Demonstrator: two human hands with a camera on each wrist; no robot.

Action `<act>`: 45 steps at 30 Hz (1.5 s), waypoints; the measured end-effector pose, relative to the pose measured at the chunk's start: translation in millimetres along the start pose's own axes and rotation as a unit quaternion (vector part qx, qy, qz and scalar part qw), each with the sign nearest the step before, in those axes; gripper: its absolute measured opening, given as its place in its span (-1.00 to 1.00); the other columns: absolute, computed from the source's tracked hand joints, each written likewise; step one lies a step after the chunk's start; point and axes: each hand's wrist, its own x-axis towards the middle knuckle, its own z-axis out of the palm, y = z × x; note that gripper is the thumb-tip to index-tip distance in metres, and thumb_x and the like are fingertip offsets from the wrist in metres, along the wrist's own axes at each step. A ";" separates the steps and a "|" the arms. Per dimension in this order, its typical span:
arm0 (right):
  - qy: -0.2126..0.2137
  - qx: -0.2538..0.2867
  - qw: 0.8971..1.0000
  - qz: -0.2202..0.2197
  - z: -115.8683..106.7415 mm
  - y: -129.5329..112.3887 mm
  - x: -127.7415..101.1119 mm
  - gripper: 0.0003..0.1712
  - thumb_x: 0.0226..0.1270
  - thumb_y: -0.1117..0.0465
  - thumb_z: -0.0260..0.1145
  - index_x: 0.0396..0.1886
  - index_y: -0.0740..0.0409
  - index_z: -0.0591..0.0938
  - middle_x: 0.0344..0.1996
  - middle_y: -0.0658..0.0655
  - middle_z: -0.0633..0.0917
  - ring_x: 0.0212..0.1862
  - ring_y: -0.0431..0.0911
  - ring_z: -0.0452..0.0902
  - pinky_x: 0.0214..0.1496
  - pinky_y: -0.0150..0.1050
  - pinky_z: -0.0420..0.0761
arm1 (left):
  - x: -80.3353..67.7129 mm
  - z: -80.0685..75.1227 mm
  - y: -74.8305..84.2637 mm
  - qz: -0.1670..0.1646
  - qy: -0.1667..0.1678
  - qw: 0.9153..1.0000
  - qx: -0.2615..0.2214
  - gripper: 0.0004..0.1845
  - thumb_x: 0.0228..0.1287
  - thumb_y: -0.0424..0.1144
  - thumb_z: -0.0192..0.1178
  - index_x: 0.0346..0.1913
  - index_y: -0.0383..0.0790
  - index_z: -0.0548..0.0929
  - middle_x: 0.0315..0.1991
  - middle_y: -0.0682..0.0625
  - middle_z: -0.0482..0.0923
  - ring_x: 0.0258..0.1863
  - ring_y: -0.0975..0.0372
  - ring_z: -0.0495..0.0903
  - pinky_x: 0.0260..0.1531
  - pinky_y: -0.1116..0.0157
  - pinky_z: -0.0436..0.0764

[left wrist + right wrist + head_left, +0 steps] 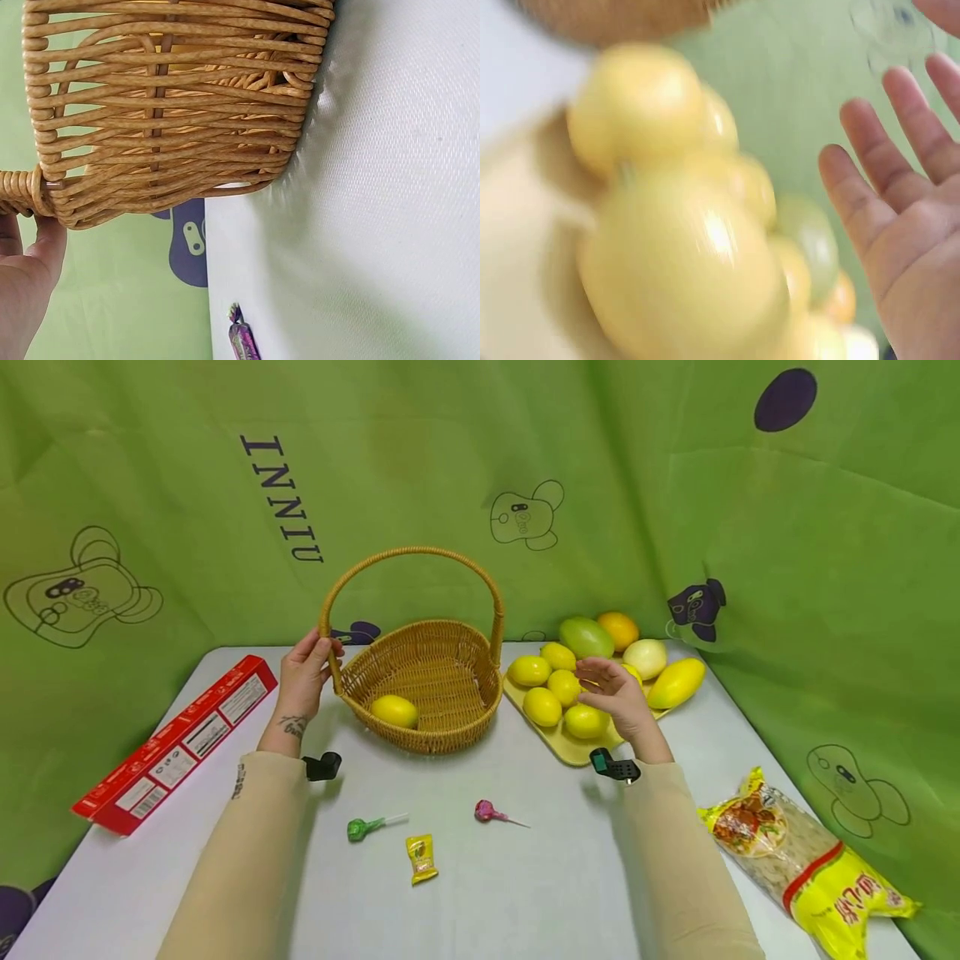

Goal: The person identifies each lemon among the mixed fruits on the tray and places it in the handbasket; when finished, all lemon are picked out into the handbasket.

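Observation:
My left hand (302,681) grips the left foot of the handle (412,552) of a wicker basket (427,742). Inside the basket, toward its near left side, lies one lemon (394,712). In the left wrist view the thumb and a finger meet the wrapped handle just beside the woven wall (172,135). Over a yellow tray (572,752) hovers my right hand (618,702), fingers extended and holding nothing. Several lemons (542,707) sit on that tray, with a green mango-like fruit (587,637) and an orange (618,631) behind. The right wrist view shows the palm apart from a blurred lemon (679,255).
Left lies a long red box (180,743). Nearer me are a green lollipop (360,829), a pink lollipop (487,811) and a yellow wrapped candy (422,858). A yellow food bag (810,860) lies right; a purple-wrapped candy (244,341) shows in the left wrist view.

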 end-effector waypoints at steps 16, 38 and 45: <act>-0.030 -0.142 0.977 0.157 -33.9 25.6 -13.7 -0.34 0.08 0.45 0.32 0.20 0.41 0.31 0.19 0.39 0.35 0.25 0.15 0.21 0.02 -0.54 0.42 | -0.3 0.7 -0.6 -0.001 0.003 1.000 -0.015 -0.77 0.25 -0.19 0.14 -0.05 0.01 0.64 -0.37 0.08 0.60 -0.27 0.29 0.53 -0.23 0.43 0.58; -0.034 -0.182 0.962 0.199 -32.9 36.7 -14.6 -0.32 0.08 0.38 0.36 0.21 0.39 0.33 0.22 0.36 0.34 0.16 0.04 0.27 -0.06 -0.56 0.43 | -1.2 3.3 -0.3 0.002 0.008 1.000 0.008 -0.82 0.25 -0.14 0.13 -0.11 0.08 0.64 -0.38 0.11 0.59 -0.27 0.29 0.51 -0.20 0.41 0.57; 0.031 -0.117 0.971 0.206 -28.7 28.6 -18.1 -0.35 0.13 0.35 0.32 0.23 0.34 0.33 0.14 0.17 0.39 -0.06 -0.22 0.37 -0.10 -0.54 0.49 | -1.0 2.0 -0.6 0.003 0.004 1.000 -0.001 -0.80 0.23 -0.14 0.15 -0.09 0.03 0.63 -0.37 0.09 0.58 -0.26 0.28 0.49 -0.23 0.41 0.57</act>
